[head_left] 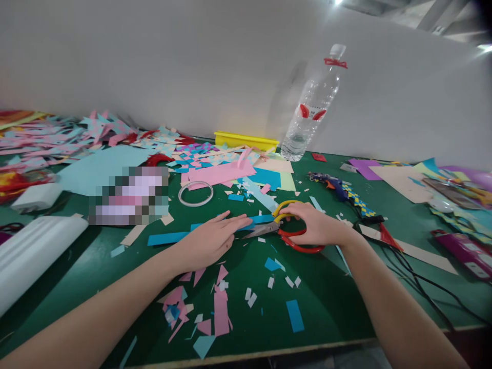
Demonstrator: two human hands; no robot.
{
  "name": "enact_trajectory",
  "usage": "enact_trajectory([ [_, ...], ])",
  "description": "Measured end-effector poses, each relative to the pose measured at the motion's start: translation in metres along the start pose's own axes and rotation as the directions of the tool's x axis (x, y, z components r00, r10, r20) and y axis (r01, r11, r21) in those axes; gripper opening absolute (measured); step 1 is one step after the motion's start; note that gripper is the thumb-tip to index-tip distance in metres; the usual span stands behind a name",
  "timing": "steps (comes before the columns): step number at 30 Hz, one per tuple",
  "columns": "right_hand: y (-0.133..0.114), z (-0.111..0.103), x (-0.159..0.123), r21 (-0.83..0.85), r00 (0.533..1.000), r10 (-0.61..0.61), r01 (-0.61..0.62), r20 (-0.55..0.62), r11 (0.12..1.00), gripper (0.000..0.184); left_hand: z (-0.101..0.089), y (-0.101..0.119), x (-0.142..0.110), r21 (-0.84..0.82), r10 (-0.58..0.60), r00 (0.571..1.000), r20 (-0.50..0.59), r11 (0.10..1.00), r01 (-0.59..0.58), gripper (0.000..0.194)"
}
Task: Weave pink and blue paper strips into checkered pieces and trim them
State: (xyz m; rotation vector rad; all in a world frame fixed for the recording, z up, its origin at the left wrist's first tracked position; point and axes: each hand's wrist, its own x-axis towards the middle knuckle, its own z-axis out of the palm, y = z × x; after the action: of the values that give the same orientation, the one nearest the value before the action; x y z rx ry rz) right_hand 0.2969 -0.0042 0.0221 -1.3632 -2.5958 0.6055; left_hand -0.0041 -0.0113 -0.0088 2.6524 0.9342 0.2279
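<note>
My right hand [321, 224] grips a pair of scissors [271, 229] with yellow and red handle loops. The blades point left, close to the fingertips of my left hand [213, 238]. That left hand lies palm down with its fingers stretched out over blue paper strips. One blue strip [167, 239] sticks out to the left from under it, and another blue strip [263, 219] shows between the fingertips and the scissors. Part of the strips is hidden beneath the hand. Small pink scraps [221, 312] and a blue scrap [295, 315] lie nearer the table's front edge.
Behind my hands are a roll of tape [196, 193], pink paper [219, 174] and a yellow tray-like piece [246, 140]. A water bottle [311, 110] stands at the wall. Cut strips [65, 136] pile up far left; black cables [413, 274] run along the right.
</note>
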Motion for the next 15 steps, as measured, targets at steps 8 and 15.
enact_trajectory([
  [8,-0.0014,0.0024,-0.0001,-0.012,1.0,-0.018,0.018,-0.005,1.0,0.048,0.0014,-0.0015,-0.0003,0.001,-0.001,1.0,0.0,1.0,0.001,0.055],
  [15,-0.0069,0.0071,0.0041,-0.035,1.0,-0.019,0.018,-0.011,0.999,0.048,0.0024,0.005,0.0025,-0.025,-0.007,1.0,-0.009,1.0,0.007,0.053],
])
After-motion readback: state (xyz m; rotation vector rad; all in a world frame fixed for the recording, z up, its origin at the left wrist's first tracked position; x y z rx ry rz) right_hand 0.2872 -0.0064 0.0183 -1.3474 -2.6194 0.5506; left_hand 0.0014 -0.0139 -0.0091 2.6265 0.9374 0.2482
